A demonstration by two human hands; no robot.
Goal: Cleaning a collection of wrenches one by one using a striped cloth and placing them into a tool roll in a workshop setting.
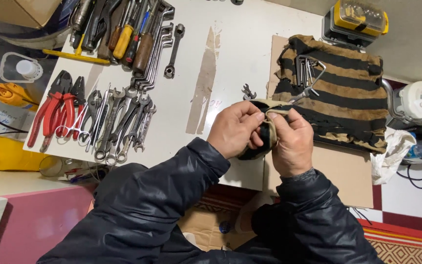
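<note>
Head view looks straight down, and I see both hands meeting near the middle of a white board (235,73). My left hand (235,128) pinches the edge of a black-and-tan striped cloth (348,93), thumb on top and fingers curled under it. My right hand (291,142) grips the same fold just beside the left, fingers closed over the fabric, so the two hands touch across it. The gathered bit of cloth between them is dark and bunched; what it wraps, if anything, I cannot tell.

That cloth spreads out to the far right over a sheet of cardboard (343,171), and a set of hex keys (307,71) lies on it, just beyond my knuckles. A small open-end wrench (248,91) sits on the board just left of the cloth.

Far left, a row of combination wrenches (123,122) lies beside red-handled pliers (54,110). Beyond them are screwdrivers (123,34) and long ring spanners (155,49). A yellow case (360,17) stands at the far right edge.
</note>
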